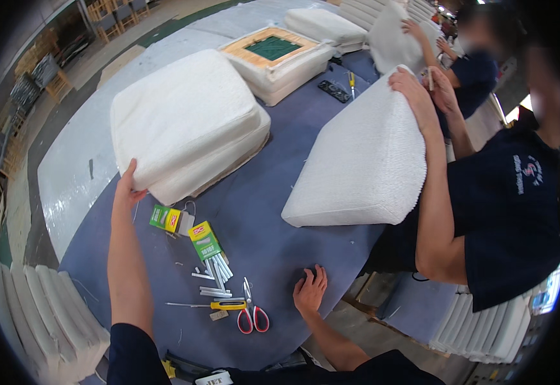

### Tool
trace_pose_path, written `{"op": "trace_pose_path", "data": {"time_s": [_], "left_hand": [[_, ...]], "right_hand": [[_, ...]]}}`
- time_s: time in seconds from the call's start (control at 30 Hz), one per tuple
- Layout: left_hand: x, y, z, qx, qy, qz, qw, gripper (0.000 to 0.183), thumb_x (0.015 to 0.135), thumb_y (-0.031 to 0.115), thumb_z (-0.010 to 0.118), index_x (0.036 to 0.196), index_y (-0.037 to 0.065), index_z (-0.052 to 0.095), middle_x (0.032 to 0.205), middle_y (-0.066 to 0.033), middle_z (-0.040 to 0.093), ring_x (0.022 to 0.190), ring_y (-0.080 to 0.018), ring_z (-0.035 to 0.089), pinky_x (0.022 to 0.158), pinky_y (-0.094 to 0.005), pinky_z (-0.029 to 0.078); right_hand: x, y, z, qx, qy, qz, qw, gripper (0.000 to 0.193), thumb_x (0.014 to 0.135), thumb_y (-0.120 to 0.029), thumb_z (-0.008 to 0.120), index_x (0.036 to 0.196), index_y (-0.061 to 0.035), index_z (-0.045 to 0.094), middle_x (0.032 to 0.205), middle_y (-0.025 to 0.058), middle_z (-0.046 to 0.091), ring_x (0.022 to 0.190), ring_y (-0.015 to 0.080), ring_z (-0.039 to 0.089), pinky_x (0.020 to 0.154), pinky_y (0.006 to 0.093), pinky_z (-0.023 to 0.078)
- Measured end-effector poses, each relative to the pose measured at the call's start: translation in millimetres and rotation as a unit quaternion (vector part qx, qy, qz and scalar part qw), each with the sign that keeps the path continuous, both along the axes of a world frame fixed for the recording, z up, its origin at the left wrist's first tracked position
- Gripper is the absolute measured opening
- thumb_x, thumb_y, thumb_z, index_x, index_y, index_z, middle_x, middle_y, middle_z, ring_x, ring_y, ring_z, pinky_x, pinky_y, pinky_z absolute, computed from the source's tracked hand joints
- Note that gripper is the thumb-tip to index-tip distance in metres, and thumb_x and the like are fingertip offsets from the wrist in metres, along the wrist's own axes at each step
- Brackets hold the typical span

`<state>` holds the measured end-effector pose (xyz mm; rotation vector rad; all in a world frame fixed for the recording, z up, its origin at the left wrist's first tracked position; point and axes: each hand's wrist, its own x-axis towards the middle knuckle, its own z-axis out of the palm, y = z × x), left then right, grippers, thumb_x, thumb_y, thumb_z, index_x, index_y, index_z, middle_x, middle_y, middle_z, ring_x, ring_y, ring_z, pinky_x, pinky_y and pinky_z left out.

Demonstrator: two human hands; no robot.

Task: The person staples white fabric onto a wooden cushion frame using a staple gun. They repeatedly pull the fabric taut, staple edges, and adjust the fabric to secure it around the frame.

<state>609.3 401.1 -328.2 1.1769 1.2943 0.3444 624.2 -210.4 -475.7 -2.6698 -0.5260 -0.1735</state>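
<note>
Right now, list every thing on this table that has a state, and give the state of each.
Left hand: gripping the corner of the near white upholstered seat cushion.
Right hand: flat on the blue-grey felt table, holding nothing.
Red-handled scissors: closed, lying flat.
Far cushion with wooden frame: upside down.
White textured cushion: tilted up by a co-worker's hand.

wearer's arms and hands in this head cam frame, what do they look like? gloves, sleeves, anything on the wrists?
Both are bare. The left hand and right hand have no gloves, and no watch, band or ring shows. The forearms are uncovered up to short dark navy sleeves at the lower edge. A small white patch sits on the dark shirt between them.
</note>
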Motion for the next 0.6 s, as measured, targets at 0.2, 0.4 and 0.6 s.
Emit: {"op": "trace_pose_path", "data": {"time_s": [0.2, 0.4, 0.6], "left_hand": [[-2, 6, -20, 0.005, -0.111, 0.048, 0.993, 0.082, 0.081, 0.060, 0.082, 0.140, 0.008, 0.057, 0.129, -0.0119, 0.064, 0.107, -0.0230, 0.062, 0.087, -0.0414, 0.050], [4, -48, 21, 0.050, -0.090, 0.084, 0.991, 0.076, 0.080, 0.057, 0.083, 0.135, 0.008, 0.061, 0.125, -0.0119, 0.067, 0.106, -0.0238, 0.063, 0.082, -0.0408, 0.050], [-75, -178, 28, 0.071, -0.113, 0.100, 0.986, 0.064, 0.085, 0.048, 0.080, 0.127, 0.001, 0.067, 0.112, -0.0120, 0.072, 0.094, -0.0220, 0.066, 0.065, -0.0373, 0.046]], "right_hand": [[-1, 0, -2, -0.020, -0.023, 0.011, 0.999, 0.039, 0.091, -0.007, 0.060, 0.129, -0.0037, 0.053, 0.146, 0.0238, 0.044, 0.139, 0.0459, 0.040, 0.114, 0.0583, 0.035], [-2, -2, 1, -0.009, -0.042, 0.003, 0.999, 0.036, 0.091, -0.007, 0.060, 0.127, -0.0032, 0.055, 0.145, 0.0231, 0.046, 0.138, 0.0454, 0.041, 0.114, 0.0570, 0.036], [2, 0, 4, 0.055, -0.035, 0.007, 0.998, 0.035, 0.093, -0.009, 0.062, 0.127, -0.0038, 0.057, 0.144, 0.0212, 0.050, 0.138, 0.0390, 0.045, 0.112, 0.0526, 0.040]]}}
